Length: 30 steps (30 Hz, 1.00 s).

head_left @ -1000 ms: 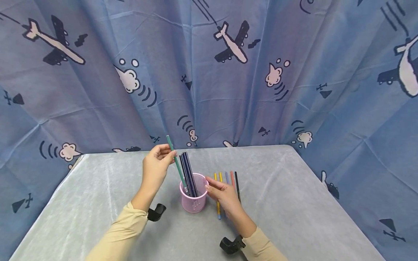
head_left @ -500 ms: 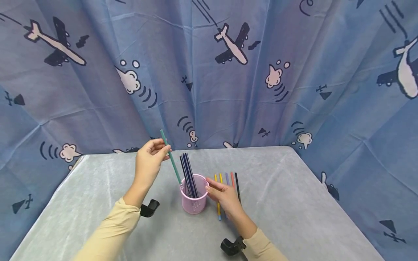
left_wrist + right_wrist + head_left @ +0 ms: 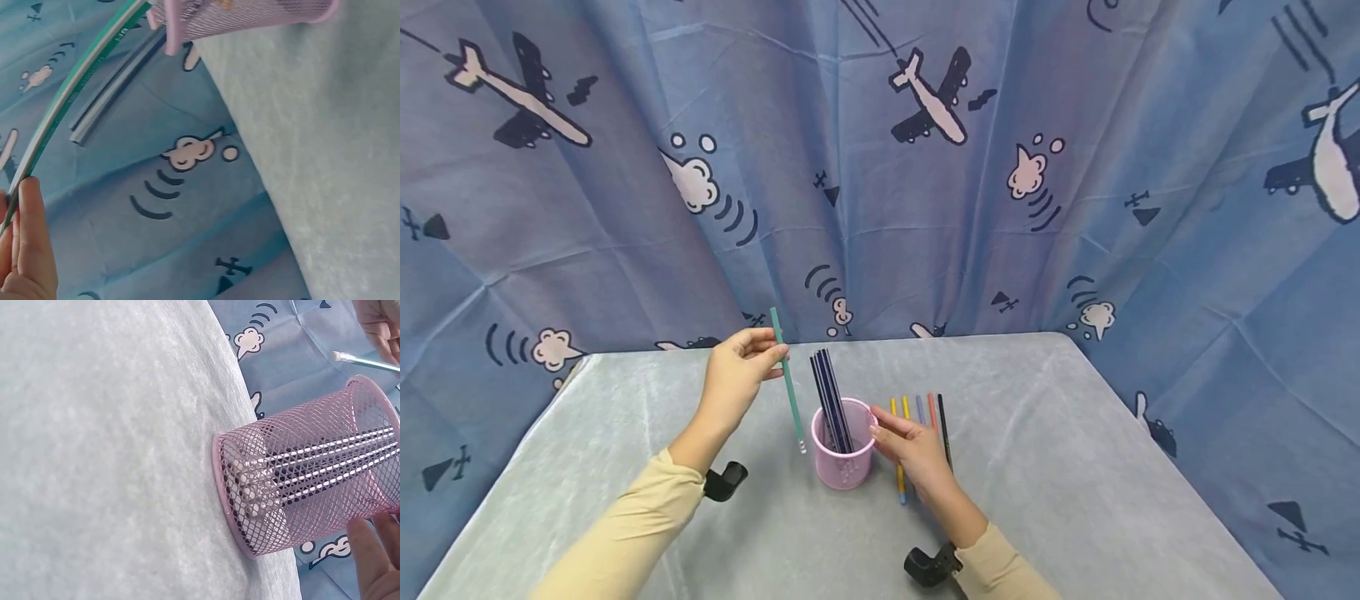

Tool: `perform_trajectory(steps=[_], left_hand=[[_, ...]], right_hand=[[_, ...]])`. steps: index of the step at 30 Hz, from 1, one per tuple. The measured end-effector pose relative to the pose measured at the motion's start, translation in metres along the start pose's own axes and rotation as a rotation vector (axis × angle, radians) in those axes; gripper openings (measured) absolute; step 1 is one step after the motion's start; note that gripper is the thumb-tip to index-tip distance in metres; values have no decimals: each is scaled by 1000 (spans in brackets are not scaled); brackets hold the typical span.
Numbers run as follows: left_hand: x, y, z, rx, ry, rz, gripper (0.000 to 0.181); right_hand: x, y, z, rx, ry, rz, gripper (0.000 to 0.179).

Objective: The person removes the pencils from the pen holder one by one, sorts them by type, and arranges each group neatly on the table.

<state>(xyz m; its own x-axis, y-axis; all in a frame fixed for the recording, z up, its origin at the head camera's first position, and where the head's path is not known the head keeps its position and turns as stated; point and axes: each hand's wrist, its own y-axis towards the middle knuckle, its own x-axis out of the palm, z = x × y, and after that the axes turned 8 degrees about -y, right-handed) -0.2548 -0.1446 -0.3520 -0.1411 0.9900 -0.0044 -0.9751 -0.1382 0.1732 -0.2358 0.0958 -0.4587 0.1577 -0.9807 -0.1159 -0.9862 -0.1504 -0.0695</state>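
Observation:
My left hand point(image 3: 732, 379) pinches a green pencil point(image 3: 790, 387) between thumb and fingers. The pencil is nearly upright, and its white eraser end points down, just left of a pink mesh pen holder point(image 3: 842, 471). In the right wrist view that eraser end point(image 3: 340, 357) is outside the holder's rim. Several dark blue striped pencils point(image 3: 831, 400) lean inside the holder, and their eraser ends point(image 3: 250, 490) show through the mesh at the bottom. At the holder's right side, my right hand point(image 3: 917, 454) grips the rim with thumb and fingers.
To the right of the holder, yellow, purple, red and black pens point(image 3: 945, 425) lie side by side on the grey-covered table point(image 3: 1075, 483), partly behind my right hand. A blue airplane-print curtain point(image 3: 880, 208) hangs behind the table's far edge. Black wrist mounts point(image 3: 726, 482) sit on both forearms.
The green pencil's eraser end was inside the holder, then at its rim, and is now outside to the left. My left hand has moved left with it. The right hand stays on the holder.

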Motion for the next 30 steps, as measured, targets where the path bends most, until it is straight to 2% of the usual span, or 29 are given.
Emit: perform_trajectory(steps=[4, 8, 13, 30], left_hand=[[-3, 4, -9, -46, -14, -25, 31], [-6, 7, -20, -106, -23, -86, 35], [-7, 9, -31, -169, -18, -124, 36], [-6, 11, -61, -240, 65, -169, 31]], right_hand=[[0, -1, -1, 6, -12, 1, 49], [1, -1, -1, 6, -11, 6, 47], [2, -1, -2, 1, 9, 15, 45], [3, -3, -3, -4, 15, 12, 45]])
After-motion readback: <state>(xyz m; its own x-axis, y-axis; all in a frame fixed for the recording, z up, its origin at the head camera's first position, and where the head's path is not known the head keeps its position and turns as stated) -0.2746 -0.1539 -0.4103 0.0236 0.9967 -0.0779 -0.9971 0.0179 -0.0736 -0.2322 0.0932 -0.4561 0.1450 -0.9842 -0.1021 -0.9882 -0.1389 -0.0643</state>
